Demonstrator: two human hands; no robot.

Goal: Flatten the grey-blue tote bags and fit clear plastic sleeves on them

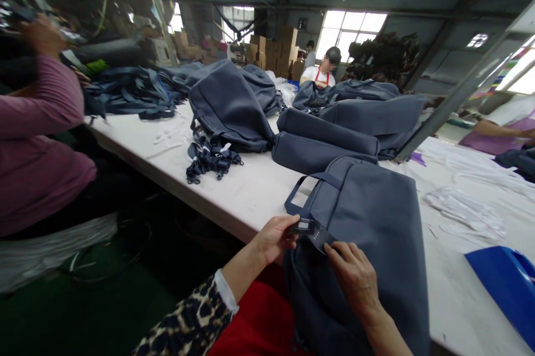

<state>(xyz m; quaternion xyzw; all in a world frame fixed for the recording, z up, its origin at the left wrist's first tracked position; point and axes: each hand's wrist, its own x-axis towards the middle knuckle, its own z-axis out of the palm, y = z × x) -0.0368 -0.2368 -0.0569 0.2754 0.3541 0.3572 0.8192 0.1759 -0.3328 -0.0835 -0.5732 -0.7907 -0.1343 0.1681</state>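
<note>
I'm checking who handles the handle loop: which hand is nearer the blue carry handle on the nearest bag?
Left. The left hand pinches the tag just below the carry handle; the right hand rests lower on the bag.

A slate-blue backpack (368, 233) is laid on a white table (251, 189). A leopard-print sleeve (188, 322) and a black tag (311, 229) are seen.

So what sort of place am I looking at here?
Most likely a bag factory's finishing floor: identical grey fabric backpacks piled on a long white worktable, stacked brown cardboard cartons behind, and other workers alongside.
</note>
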